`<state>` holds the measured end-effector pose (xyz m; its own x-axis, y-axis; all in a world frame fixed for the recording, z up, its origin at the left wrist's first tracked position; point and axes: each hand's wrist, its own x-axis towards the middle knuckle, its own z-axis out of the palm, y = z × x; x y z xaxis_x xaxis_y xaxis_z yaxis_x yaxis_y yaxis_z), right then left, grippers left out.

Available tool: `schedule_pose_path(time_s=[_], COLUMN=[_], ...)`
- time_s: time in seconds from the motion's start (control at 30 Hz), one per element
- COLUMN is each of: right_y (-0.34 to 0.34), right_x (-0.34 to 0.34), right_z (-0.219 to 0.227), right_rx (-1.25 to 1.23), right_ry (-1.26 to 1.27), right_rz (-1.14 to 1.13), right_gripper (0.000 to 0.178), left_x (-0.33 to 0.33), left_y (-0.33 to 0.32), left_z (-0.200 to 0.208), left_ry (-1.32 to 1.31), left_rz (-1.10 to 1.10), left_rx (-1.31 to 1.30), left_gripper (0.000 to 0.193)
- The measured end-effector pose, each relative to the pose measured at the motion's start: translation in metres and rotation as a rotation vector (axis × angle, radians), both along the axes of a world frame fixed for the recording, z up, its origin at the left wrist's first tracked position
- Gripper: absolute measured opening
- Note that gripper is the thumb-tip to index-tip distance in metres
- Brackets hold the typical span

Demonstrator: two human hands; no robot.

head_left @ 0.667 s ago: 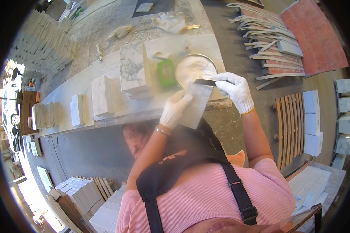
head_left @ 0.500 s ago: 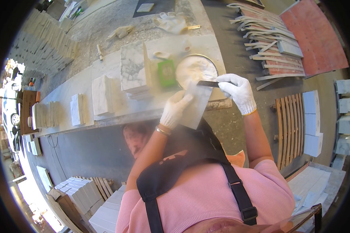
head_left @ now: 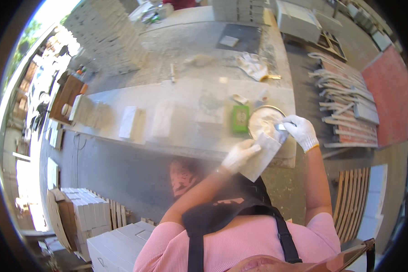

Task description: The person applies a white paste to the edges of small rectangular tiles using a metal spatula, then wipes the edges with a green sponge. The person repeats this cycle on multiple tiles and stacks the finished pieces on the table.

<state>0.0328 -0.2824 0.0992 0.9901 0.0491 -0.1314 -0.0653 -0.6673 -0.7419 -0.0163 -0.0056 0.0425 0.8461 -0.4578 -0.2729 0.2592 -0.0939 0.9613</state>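
My left hand (head_left: 240,156), in a white glove, pinches a white rectangular tile (head_left: 261,159) by its left edge, tilted in front of the bench. My right hand (head_left: 302,131), gloved too, is closed on the handle of a scraper (head_left: 282,127). Its blade is close to the tile's upper right corner; whether they touch I cannot tell. Just behind them stands a round pan (head_left: 265,119) of whitish paste or powder. Left of the pan is a green box (head_left: 240,119), with a small white piece (head_left: 240,99) behind it.
Tile stacks (head_left: 129,122) line the bench (head_left: 186,97) to the left, some hazy. A glove (head_left: 251,66) lies farther back, near a tall stack of slabs (head_left: 102,38). At right are strips on a red board (head_left: 344,99) and a wooden pallet (head_left: 351,204). Boxes (head_left: 122,247) stand lower left.
My view has shifted, so the bench sits lower and further right. The scraper has turned from lying across the tile's top edge to a steeper angle by its corner. Both hands keep their hold.
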Motion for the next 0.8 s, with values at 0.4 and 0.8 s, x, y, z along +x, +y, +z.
schedule_pose_path(time_s=[0.4, 0.8], right_y=[0.015, 0.021], right_x=[0.143, 0.171], right_z=[-0.030, -0.066], right_rx=[0.051, 0.377], right_ry=[-0.093, 0.112], right_rz=[0.191, 0.221], right_gripper=[0.068, 0.036], left_x=[0.004, 0.003], left_y=[-0.004, -0.001], left_z=[-0.015, -0.008], left_ry=[-0.026, 0.016], left_rz=[0.014, 0.017], left_rx=[-0.035, -0.060], left_gripper=[0.048, 0.049])
